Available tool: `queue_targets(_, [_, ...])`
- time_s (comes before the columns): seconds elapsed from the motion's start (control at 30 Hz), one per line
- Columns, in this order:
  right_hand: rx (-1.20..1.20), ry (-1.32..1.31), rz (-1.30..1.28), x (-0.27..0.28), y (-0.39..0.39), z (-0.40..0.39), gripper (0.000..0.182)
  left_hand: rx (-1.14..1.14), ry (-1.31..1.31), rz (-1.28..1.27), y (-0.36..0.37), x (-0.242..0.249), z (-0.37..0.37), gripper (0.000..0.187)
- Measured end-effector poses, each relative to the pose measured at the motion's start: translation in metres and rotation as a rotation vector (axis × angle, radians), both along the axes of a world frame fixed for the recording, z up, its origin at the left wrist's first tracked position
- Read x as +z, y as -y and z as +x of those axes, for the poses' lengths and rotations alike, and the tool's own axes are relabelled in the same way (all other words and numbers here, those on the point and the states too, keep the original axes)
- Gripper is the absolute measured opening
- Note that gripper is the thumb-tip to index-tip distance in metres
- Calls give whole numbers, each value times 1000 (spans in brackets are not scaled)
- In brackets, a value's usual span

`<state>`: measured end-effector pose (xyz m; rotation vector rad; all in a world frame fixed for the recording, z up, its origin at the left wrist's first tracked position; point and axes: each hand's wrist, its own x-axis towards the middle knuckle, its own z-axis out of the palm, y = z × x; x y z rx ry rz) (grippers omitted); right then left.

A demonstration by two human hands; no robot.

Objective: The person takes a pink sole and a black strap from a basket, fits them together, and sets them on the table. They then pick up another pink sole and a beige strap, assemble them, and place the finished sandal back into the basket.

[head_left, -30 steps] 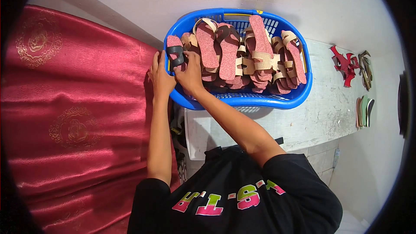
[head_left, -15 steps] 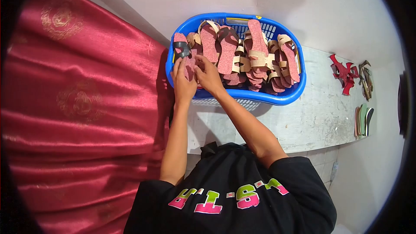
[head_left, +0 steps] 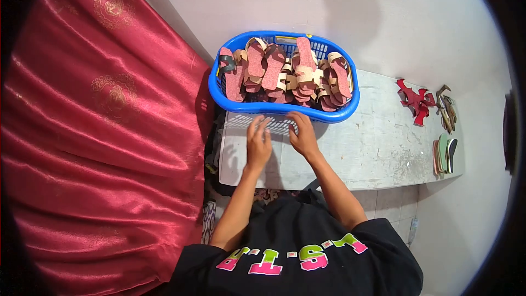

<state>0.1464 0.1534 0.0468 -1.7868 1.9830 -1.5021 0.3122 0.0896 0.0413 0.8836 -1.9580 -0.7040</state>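
Note:
A blue plastic basket (head_left: 350,111) stands on the pale worktop, heaped with pink-soled sandals (head_left: 273,71). Most of their straps are beige; a sandal with a black strap (head_left: 227,64) lies at the left end. My left hand (head_left: 258,141) is in front of the basket's near side, fingers apart and holding nothing. To its right, my right hand (head_left: 302,133) is also empty, with its fingers spread just below the near rim. Neither hand is among the sandals.
Red strap pieces (head_left: 417,101) and brown ones (head_left: 446,109) lie on the right of the worktop (head_left: 372,148). Nearer the front stand several green, pink and black soles (head_left: 444,153). A red curtain (head_left: 109,148) hangs on the left.
Both hands have come out of the basket's left end and moved back toward me, in front of its near side. The camera view has shifted a little.

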Motion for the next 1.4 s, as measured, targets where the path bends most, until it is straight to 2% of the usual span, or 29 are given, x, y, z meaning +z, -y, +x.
queue_targets(0.1, [-64, -27, 155, -20, -49, -19, 38, -45, 65, 56, -29, -26, -11, 32])
queue_targets(0.17, [-142, -53, 313, -41, -85, -45, 43, -133, 260, 170, -50, -54, -23, 39])
queue_targets(0.23, [-228, -76, 416, -54, -118, -71, 45, -192, 328, 231, -71, -64, -42, 42])
queue_targets(0.33, [-293, -55, 513, -91, -157, -122, 47, -272, 416, 294, -96, -80, -88, 49])
queue_targets(0.47, [-308, -179, 566, -128, -187, -208, 57, -314, 461, 333, -118, -110, -181, 60])
queue_targets(0.53, [-415, -211, 673, -136, -206, -238, 65, -286, 622, 327, -139, -113, -223, 65])
queue_targets(0.57, [-458, -223, 705, -141, -213, -256, 71, -293, 607, 297, -144, -121, -243, 70])
queue_targets(0.67, [-519, -113, 876, -132, -232, -296, 74, -260, 778, 340, -159, -111, -289, 73])
queue_targets(0.7, [-482, -74, 938, -135, -238, -307, 74, -252, 826, 470, -163, -112, -300, 77])
queue_targets(0.73, [-475, -79, 936, -138, -241, -316, 74, -244, 823, 473, -167, -111, -309, 77])
queue_targets(0.8, [-445, -32, 954, -141, -244, -314, 73, -156, 983, 483, -177, -112, -317, 80])
queue_targets(1.2, [-450, -116, 1026, -129, -246, -314, 72, -139, 889, 479, -171, -130, -318, 78])
queue_targets(1.27, [-390, -33, 1011, -125, -246, -317, 72, -140, 873, 470, -170, -131, -316, 80])
queue_targets(1.4, [-390, -58, 1005, -131, -248, -316, 78, -136, 938, 512, -167, -125, -322, 80])
